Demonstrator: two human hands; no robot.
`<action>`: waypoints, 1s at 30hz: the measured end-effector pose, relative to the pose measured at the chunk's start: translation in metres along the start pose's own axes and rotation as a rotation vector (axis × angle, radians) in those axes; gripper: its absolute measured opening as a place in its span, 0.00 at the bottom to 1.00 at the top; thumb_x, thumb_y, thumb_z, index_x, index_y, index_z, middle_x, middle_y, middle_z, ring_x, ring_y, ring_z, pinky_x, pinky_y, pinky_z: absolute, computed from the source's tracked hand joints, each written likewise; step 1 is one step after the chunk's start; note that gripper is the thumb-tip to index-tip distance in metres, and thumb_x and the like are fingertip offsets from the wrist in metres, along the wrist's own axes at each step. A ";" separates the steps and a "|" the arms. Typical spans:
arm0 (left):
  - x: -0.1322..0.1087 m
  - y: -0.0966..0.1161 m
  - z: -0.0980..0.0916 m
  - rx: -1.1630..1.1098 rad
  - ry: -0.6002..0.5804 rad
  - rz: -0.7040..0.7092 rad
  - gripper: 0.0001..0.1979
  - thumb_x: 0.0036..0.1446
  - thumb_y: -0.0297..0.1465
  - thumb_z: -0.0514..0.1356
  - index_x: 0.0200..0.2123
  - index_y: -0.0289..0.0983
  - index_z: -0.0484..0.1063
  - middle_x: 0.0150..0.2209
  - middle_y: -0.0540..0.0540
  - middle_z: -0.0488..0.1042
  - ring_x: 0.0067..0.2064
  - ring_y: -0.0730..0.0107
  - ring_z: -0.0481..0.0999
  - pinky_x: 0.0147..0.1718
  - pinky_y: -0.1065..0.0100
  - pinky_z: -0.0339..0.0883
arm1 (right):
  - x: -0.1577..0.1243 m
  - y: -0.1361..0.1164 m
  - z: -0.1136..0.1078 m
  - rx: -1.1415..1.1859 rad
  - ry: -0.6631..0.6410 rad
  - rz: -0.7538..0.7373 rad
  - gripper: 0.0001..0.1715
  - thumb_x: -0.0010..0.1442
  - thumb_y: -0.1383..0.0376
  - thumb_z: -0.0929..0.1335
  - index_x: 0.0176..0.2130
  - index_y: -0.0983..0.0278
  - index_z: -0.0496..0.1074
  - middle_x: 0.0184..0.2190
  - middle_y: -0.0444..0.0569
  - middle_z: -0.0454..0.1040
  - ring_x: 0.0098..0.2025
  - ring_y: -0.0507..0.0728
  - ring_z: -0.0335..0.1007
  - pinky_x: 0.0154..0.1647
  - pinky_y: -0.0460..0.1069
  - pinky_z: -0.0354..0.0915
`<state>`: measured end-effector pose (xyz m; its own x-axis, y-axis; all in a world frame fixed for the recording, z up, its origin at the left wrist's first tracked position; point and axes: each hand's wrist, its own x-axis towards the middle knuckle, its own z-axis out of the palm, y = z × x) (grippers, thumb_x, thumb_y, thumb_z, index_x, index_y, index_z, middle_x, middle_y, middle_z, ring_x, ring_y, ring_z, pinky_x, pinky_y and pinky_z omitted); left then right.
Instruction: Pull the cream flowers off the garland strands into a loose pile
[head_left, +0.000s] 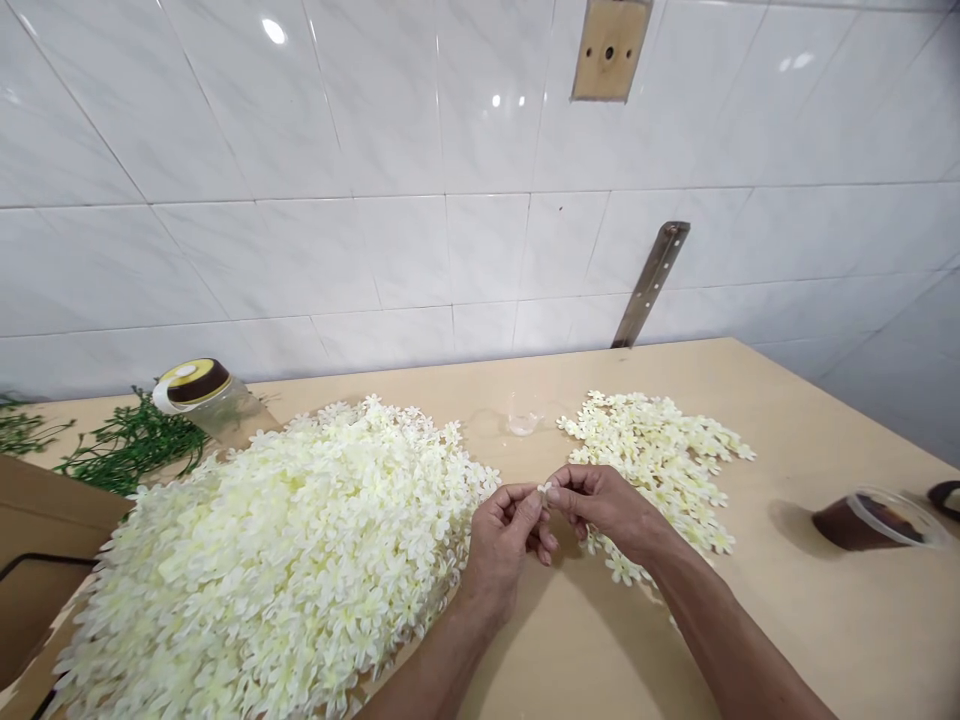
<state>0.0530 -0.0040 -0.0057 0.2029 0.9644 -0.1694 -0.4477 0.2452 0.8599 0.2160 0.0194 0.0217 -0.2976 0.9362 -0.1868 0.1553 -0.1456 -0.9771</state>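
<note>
Both grips narrow: left hand [506, 530] and right hand [600, 500] pinch one white flower [546, 489] fingertip to fingertip, just above the desk [787, 620], between the two heaps. The big heap [285, 560] on the left dwarfs the small heap [660, 460] by the right hand. Looks early on, most flowers not yet handled.

Left grip [501, 540] and right grip [600, 505] pinch one white flower [545, 489]
</note>
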 end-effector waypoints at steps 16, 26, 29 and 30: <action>-0.003 -0.002 0.002 0.013 0.035 -0.017 0.18 0.55 0.45 0.62 0.31 0.34 0.69 0.26 0.48 0.73 0.21 0.74 0.71 0.19 0.73 0.62 | -0.004 -0.002 0.012 -0.157 0.070 -0.026 0.22 0.60 0.50 0.67 0.24 0.62 0.64 0.17 0.40 0.63 0.19 0.50 0.62 0.20 0.45 0.59; -0.002 0.005 0.001 -0.075 0.001 -0.101 0.18 0.51 0.44 0.66 0.30 0.34 0.69 0.18 0.49 0.71 0.20 0.76 0.67 0.21 0.74 0.60 | -0.002 0.004 0.011 -0.137 -0.027 0.018 0.26 0.59 0.46 0.66 0.24 0.63 0.65 0.17 0.42 0.69 0.18 0.50 0.62 0.20 0.45 0.58; -0.001 0.005 0.000 -0.090 0.008 -0.113 0.18 0.50 0.43 0.67 0.30 0.34 0.69 0.18 0.49 0.71 0.20 0.76 0.67 0.21 0.74 0.59 | -0.003 0.001 0.007 -0.109 -0.064 0.029 0.26 0.58 0.47 0.68 0.24 0.64 0.67 0.17 0.41 0.67 0.18 0.49 0.61 0.20 0.45 0.58; -0.001 0.005 0.000 -0.099 0.006 -0.114 0.18 0.50 0.43 0.67 0.29 0.34 0.69 0.18 0.49 0.71 0.20 0.76 0.67 0.21 0.74 0.59 | -0.004 -0.001 0.006 -0.092 -0.086 0.029 0.25 0.58 0.47 0.68 0.25 0.65 0.68 0.17 0.42 0.66 0.18 0.49 0.61 0.20 0.44 0.59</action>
<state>0.0506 -0.0038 -0.0010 0.2518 0.9304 -0.2663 -0.5057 0.3611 0.7835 0.2113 0.0142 0.0222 -0.3708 0.9006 -0.2269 0.2498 -0.1386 -0.9583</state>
